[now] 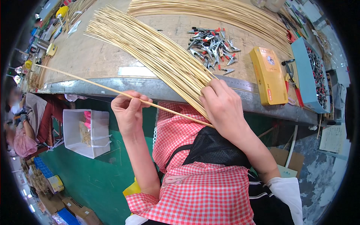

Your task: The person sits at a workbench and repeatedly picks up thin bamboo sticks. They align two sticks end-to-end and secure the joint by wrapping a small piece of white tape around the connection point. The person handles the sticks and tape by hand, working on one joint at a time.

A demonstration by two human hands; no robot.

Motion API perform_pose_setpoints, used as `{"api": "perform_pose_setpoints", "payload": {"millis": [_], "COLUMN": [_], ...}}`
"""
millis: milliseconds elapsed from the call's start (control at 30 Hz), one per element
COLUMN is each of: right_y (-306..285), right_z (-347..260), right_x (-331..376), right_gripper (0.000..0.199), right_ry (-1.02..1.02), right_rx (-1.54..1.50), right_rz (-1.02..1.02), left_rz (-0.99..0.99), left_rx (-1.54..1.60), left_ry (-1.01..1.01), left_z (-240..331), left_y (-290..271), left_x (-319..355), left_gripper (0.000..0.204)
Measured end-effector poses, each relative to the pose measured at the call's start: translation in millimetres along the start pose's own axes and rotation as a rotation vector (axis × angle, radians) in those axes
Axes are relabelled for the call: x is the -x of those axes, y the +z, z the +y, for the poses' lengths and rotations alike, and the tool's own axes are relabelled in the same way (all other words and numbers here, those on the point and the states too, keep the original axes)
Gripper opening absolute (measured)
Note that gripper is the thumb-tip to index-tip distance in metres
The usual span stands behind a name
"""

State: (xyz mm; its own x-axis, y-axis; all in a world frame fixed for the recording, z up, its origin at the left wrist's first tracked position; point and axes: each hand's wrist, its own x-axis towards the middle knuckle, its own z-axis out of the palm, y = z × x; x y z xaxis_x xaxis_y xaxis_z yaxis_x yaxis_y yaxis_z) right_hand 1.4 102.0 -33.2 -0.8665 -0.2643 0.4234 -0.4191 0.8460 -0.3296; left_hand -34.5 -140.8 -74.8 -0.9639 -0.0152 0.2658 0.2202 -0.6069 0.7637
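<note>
A single thin tan stick [82, 79], likely cane or bamboo, is pinched between the thumb and fingers of my left hand [128, 108]. It slants from the far left down to below my right hand [221, 105]. That hand has its fingers curled over the near end of a thick bundle of similar sticks [150, 48]; what lies under its fingertips is hidden. The bundle runs diagonally over the bench and overhangs its front edge.
A second bundle of sticks [210, 12] lies at the back of the bench. Metal spring clips [213, 45] with red and black tips are heaped near a yellow box [267, 78], pliers [294, 84] and a blue box of clips [305, 71]. A white bin [95, 144] stands on the green floor.
</note>
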Motion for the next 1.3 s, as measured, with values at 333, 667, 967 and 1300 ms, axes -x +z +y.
{"api": "perform_pose_setpoints", "payload": {"millis": [333, 667, 967, 1300], "right_y": [-32.3, -68.7, -5.2, -32.2], "right_z": [6.1, 15.5, 21.8, 27.9], "right_x": [7.3, 1.9, -66.2, -30.1], "right_gripper": [0.008, 0.009, 0.010, 0.006], "right_ry": [0.263, 0.232, -0.056, 0.086], "right_rx": [-0.284, -0.086, 0.042, -0.251], "right_rz": [0.085, -0.068, -0.292, -0.059], "left_rz": [0.029, 0.057, 0.021, 0.009], "left_rx": [-0.044, -0.030, -0.045, -0.077], "left_ry": [-0.017, 0.005, -0.017, -0.042], "left_z": [0.0, -2.0, 0.3, -4.0], "left_y": [0.4, 2.6, 8.3, 7.6], "left_x": [0.4, 1.6, 2.0, 3.2], "left_gripper": [0.014, 0.012, 0.012, 0.013]}}
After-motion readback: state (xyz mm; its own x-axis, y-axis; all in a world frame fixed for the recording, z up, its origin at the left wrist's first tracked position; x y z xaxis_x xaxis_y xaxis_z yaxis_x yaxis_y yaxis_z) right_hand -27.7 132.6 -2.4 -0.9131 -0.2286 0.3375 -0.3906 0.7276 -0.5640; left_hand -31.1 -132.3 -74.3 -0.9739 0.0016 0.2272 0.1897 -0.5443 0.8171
